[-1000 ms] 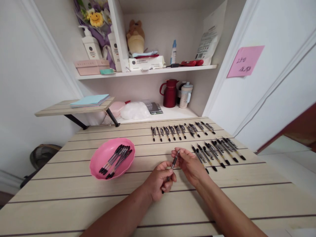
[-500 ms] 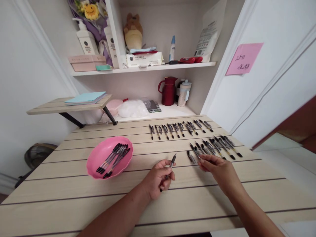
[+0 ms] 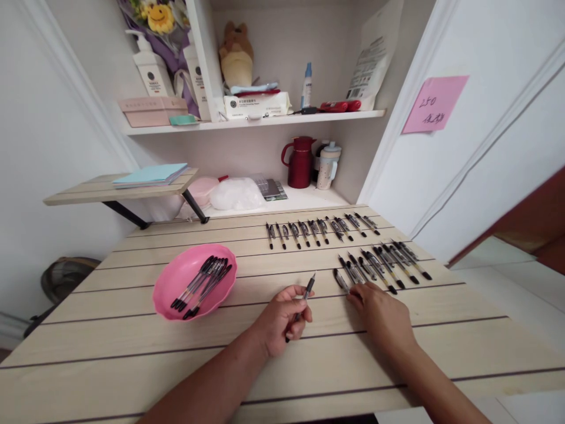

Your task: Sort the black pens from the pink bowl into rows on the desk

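My left hand [image 3: 286, 318] is closed around an uncapped black pen [image 3: 309, 288], its tip pointing up and away from me. At the near-left end of the front row of pens [image 3: 388, 265], my right hand [image 3: 384, 312] rests low on the table. Its fingers are bent together, and the fingertips meet the lower end of a loose pen cap [image 3: 340, 279]. The hand itself hides what is between them. Behind, another row of uncapped pens and caps [image 3: 318, 232] lies side by side.
A pink bowl [image 3: 161, 288] with several pens stands at the left. Behind it is a small raised shelf [image 3: 88, 191] carrying blue paper [image 3: 152, 175]. A red jug [image 3: 301, 162] and a cup [image 3: 327, 168] stand at the back, below a loaded shelf [image 3: 318, 118].
My right hand has come down and slightly nearer to me, its fingertips now at the lower end of the loose cap. The left hand keeps its pen in nearly the same place.
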A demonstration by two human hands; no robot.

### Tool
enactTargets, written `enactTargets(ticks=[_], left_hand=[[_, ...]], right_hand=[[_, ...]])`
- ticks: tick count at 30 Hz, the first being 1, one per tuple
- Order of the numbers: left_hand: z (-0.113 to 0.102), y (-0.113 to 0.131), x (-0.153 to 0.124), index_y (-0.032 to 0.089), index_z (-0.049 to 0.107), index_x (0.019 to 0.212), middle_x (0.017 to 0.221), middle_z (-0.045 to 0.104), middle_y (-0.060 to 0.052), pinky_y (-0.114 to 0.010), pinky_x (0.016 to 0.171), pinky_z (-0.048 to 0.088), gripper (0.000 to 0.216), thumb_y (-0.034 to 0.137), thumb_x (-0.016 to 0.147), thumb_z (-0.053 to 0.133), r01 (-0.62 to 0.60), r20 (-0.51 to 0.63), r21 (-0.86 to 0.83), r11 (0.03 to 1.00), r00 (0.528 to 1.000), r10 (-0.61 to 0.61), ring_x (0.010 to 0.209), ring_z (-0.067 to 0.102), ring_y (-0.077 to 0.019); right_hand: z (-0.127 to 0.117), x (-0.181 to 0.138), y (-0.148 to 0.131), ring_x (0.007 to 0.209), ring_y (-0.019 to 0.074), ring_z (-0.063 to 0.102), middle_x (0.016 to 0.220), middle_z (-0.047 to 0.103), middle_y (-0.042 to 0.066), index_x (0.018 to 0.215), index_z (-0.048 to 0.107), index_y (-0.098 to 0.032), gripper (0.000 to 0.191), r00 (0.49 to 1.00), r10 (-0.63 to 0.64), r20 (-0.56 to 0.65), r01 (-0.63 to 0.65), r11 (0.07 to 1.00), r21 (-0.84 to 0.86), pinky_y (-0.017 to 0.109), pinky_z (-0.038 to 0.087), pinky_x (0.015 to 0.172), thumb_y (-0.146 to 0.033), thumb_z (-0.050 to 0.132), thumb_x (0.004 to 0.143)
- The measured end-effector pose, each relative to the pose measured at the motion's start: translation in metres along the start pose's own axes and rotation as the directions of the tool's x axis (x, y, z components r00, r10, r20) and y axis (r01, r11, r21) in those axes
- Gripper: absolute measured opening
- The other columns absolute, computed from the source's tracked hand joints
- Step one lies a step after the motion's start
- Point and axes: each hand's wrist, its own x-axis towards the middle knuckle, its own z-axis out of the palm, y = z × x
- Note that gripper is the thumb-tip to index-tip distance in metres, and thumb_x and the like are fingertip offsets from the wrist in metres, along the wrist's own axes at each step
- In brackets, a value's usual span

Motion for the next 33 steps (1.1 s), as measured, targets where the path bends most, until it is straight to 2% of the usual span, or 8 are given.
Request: enactTargets(ticks=[5, 10, 14, 17, 19, 24, 28, 33], left_hand=[[0.001, 0.0, 0.0, 0.018, 0.047, 0.098, 0.061, 0.052, 0.004, -0.016, 0.033, 0.012, 0.031, 0.026, 0.069, 0.057, -0.001, -0.009, 0.008, 1.0, 1.0, 0.001, 0.032, 0.029, -0.0007], [0.002, -0.003, 0.001, 0.017, 0.05, 0.091, 0.061, 0.053, 0.003, -0.017, 0.036, 0.026, 0.026, 0.026, 0.069, 0.059, -0.042, -0.047, -0.031, 0.999, 0.998, 0.041, 0.038, 0.041, -0.0038], [0.005, -0.006, 0.003, 0.017, 0.051, 0.084, 0.07, 0.055, 0.0, -0.023, 0.058, 0.044, 0.022, 0.022, 0.067, 0.064, -0.13, -0.07, -0.202, 0.971, 0.991, 0.118, 0.059, 0.055, -0.0088], [0.008, -0.006, 0.003, 0.017, 0.051, 0.081, 0.079, 0.057, -0.001, -0.03, 0.079, 0.043, 0.019, 0.019, 0.068, 0.065, -0.192, -0.068, -0.333, 0.923, 0.981, 0.179, 0.08, 0.058, -0.0132], [0.009, -0.005, 0.003, 0.017, 0.051, 0.081, 0.083, 0.058, -0.002, -0.031, 0.085, 0.041, 0.018, 0.018, 0.069, 0.065, -0.188, -0.061, -0.383, 0.905, 0.982, 0.178, 0.089, 0.057, -0.0153], [0.007, -0.006, 0.004, 0.017, 0.053, 0.084, 0.091, 0.06, -0.005, -0.034, 0.094, 0.034, 0.019, 0.015, 0.069, 0.065, -0.23, -0.076, -0.42, 0.878, 0.973, 0.219, 0.103, 0.053, -0.0188], [0.004, -0.008, 0.007, 0.017, 0.052, 0.104, 0.109, 0.057, -0.01, -0.037, 0.097, 0.031, 0.038, 0.018, 0.069, 0.064, -0.248, -0.117, -0.395, 0.884, 0.969, 0.219, 0.11, 0.049, -0.021], [0.001, -0.008, 0.008, 0.016, 0.051, 0.112, 0.115, 0.053, -0.013, -0.039, 0.096, 0.032, 0.043, 0.02, 0.071, 0.062, -0.224, -0.148, -0.338, 0.914, 0.972, 0.184, 0.111, 0.047, -0.0226]], right_hand=[[0.002, 0.004, -0.001, 0.06, 0.015, 0.057, 0.078, 0.063, 0.003, 0.074, 0.06, -0.022, 0.02, 1.0, 0.018, 0.0, -0.018, 1.0, -0.012, 0.025, 0.022, 0.046, -0.033, 0.045, 0.081], [-0.001, 0.0, -0.002, 0.057, 0.0154, 0.055, 0.079, 0.064, 0.004, 0.073, 0.058, -0.021, 0.02, 0.997, 0.065, -0.049, -0.064, 0.998, 0.028, 0.025, 0.023, 0.046, -0.036, 0.046, 0.08], [-0.008, -0.018, -0.024, 0.056, 0.0157, 0.054, 0.068, 0.063, 0.003, 0.066, 0.057, -0.021, 0.025, 1.0, 0.017, -0.019, -0.009, 0.935, 0.354, 0.025, 0.03, 0.049, -0.039, 0.046, 0.079], [-0.008, -0.035, -0.055, 0.055, 0.0147, 0.053, 0.06, 0.061, 0.001, 0.064, 0.056, -0.021, 0.021, 0.983, -0.162, 0.088, 0.057, 0.724, 0.688, 0.024, 0.035, 0.051, -0.036, 0.049, 0.077], [-0.006, -0.042, -0.074, 0.056, 0.0147, 0.053, 0.061, 0.061, 0.001, 0.067, 0.056, -0.021, 0.012, 0.978, -0.193, 0.076, 0.075, 0.671, 0.738, 0.024, 0.036, 0.053, -0.031, 0.054, 0.073], [-0.004, -0.043, -0.087, 0.062, 0.016, 0.055, 0.069, 0.062, 0.003, 0.071, 0.056, -0.021, 0.01, 0.984, -0.178, 0.028, 0.108, 0.706, 0.699, 0.026, 0.038, 0.057, -0.024, 0.048, 0.077], [-0.004, -0.033, -0.065, 0.065, 0.0174, 0.057, 0.071, 0.062, 0.005, 0.071, 0.058, -0.021, 0.019, 0.988, -0.151, -0.028, 0.14, 0.813, 0.565, 0.027, 0.037, 0.059, -0.026, 0.042, 0.08], [0.0, -0.028, -0.029, 0.059, 0.0164, 0.054, 0.065, 0.059, 0.004, 0.065, 0.053, -0.02, 0.022, 0.998, -0.031, -0.06, 0.043, 0.973, 0.226, 0.027, 0.03, 0.053, -0.028, 0.04, 0.082]])
